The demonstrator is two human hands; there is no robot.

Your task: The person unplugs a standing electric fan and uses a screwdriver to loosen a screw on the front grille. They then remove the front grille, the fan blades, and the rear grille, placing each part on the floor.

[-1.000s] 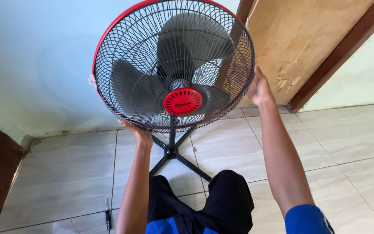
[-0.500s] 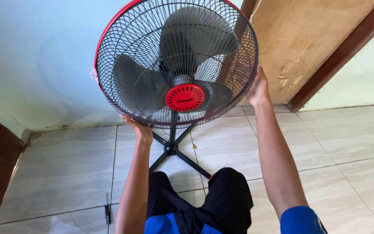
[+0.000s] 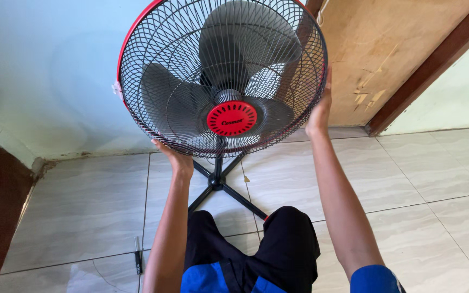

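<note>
Both-handed, left hand [image 3: 176, 158] and right hand [image 3: 320, 111] clasp the fan cage [image 3: 153, 65] (grey blades [image 3: 164, 103] inside).

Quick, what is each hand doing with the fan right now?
Left hand: grips the lower rim of the fan guard from beneath.
Right hand: holds the guard's right rim, fingers partly hidden behind it.

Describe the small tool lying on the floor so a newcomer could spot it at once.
Start at the stand fan held by the left hand and right hand. Drop to the tiled floor left of the left forearm. There lies a thin dark stick-like tool, seemingly a screwdriver, the only loose item on the tiles.
</note>
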